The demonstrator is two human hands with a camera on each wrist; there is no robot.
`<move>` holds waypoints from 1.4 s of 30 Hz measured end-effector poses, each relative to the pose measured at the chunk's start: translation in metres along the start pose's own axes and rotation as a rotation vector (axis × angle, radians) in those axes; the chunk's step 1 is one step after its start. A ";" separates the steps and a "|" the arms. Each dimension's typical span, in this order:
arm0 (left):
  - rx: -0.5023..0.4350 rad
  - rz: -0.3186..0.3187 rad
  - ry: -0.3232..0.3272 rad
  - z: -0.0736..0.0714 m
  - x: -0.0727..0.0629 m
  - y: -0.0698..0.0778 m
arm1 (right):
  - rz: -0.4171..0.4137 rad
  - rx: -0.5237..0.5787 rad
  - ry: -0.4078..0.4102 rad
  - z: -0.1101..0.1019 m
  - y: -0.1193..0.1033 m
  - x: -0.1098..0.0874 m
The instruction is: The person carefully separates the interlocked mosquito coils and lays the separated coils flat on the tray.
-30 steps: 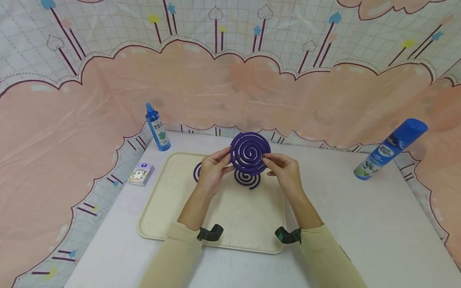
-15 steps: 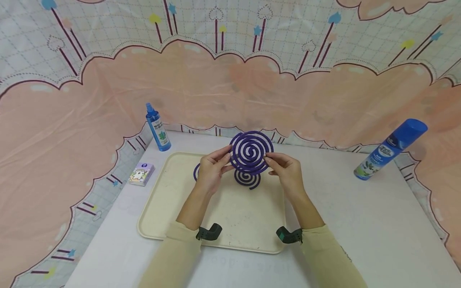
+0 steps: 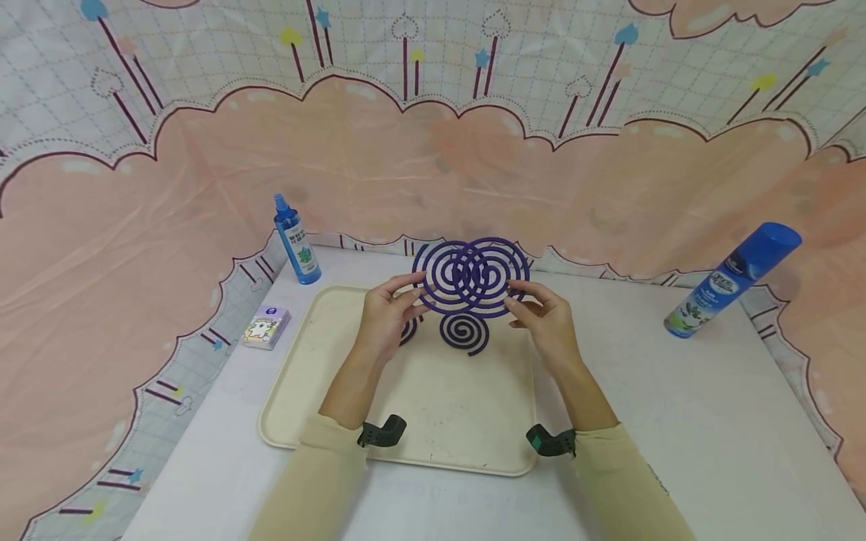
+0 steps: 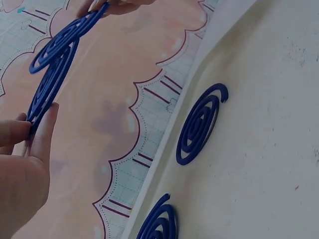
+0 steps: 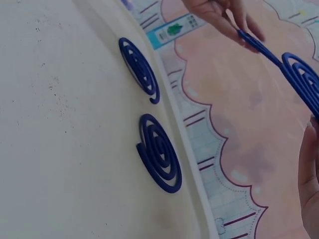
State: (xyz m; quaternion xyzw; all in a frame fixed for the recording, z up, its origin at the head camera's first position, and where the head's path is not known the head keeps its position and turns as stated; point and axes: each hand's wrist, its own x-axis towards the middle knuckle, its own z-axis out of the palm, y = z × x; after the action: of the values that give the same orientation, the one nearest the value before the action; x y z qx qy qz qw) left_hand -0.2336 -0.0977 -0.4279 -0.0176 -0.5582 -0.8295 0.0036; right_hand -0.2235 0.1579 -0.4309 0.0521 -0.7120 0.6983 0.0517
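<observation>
Two dark purple mosquito coils are raised over the far side of the cream tray (image 3: 460, 421), their spirals partly overlapping. My left hand (image 3: 384, 321) pinches the left mosquito coil (image 3: 438, 276) at its outer edge. The right mosquito coil (image 3: 504, 276) is pinched at its right side by my right hand (image 3: 549, 324). Below them, another coil (image 3: 464, 332) lies flat on the tray. Beside it lies a further coil (image 3: 407, 332), partly hidden behind my left hand in the head view; the right wrist view shows both lying coils whole.
A blue spray bottle (image 3: 298, 244) stands behind the tray at the left, with a small lilac patterned pack (image 3: 267, 327) nearer. To the right stands a blue aerosol can (image 3: 731, 282). Patterned cloth (image 3: 433, 180) hangs behind the white table (image 3: 643, 391).
The two held coils, stacked almost as one disc a second ago, have slid sideways apart. My left hand has moved left and my right hand right, each with its coil.
</observation>
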 end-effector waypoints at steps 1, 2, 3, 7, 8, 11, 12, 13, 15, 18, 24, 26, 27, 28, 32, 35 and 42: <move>0.007 0.003 0.007 -0.002 0.000 0.001 | -0.005 -0.008 0.003 -0.001 -0.001 0.000; 0.020 0.005 0.013 -0.003 0.000 0.002 | -0.012 -0.013 0.010 -0.002 -0.001 -0.001; 0.026 0.005 0.024 -0.005 0.000 0.003 | -0.017 -0.016 0.018 -0.004 -0.002 -0.001; 0.034 0.001 0.063 -0.012 -0.001 0.008 | -0.040 -0.015 0.057 -0.008 -0.004 -0.001; 0.032 0.000 0.075 -0.014 -0.002 0.009 | -0.044 -0.012 0.069 -0.009 -0.004 -0.001; 0.028 -0.001 0.106 -0.020 -0.003 0.012 | -0.057 -0.019 0.097 -0.012 -0.005 0.000; 0.037 0.002 0.116 -0.022 -0.004 0.013 | -0.061 -0.023 0.102 -0.013 -0.005 0.000; 0.054 0.002 0.126 -0.024 -0.004 0.013 | -0.066 -0.031 0.102 -0.015 -0.006 -0.001; 0.106 0.004 0.143 -0.029 -0.006 0.014 | -0.068 -0.041 0.101 -0.017 -0.006 -0.002; 0.211 0.012 0.183 -0.038 -0.010 0.015 | -0.068 -0.049 0.093 -0.021 -0.007 -0.004; 0.373 0.063 0.236 -0.052 -0.018 0.022 | -0.100 -0.061 0.092 -0.030 -0.008 -0.010; 0.376 0.070 0.250 -0.057 -0.021 0.025 | -0.102 -0.081 0.085 -0.033 -0.009 -0.012; 0.369 0.072 0.256 -0.059 -0.022 0.026 | -0.099 -0.098 0.080 -0.034 -0.009 -0.013; 0.362 0.072 0.263 -0.061 -0.024 0.027 | -0.095 -0.118 0.071 -0.036 -0.008 -0.015; 0.324 0.058 0.286 -0.069 -0.033 0.031 | -0.081 -0.204 0.016 -0.041 -0.007 -0.022; 0.281 0.038 0.296 -0.075 -0.039 0.032 | -0.078 -0.254 -0.029 -0.044 -0.003 -0.027; 0.247 -0.045 0.293 -0.089 -0.057 0.026 | -0.049 -0.294 -0.117 -0.044 0.008 -0.040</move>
State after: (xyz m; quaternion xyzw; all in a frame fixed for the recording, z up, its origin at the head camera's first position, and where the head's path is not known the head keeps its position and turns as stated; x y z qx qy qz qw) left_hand -0.1786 -0.1906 -0.4394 0.1167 -0.6495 -0.7482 0.0683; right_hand -0.1849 0.2019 -0.4442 0.1019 -0.8069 0.5809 0.0342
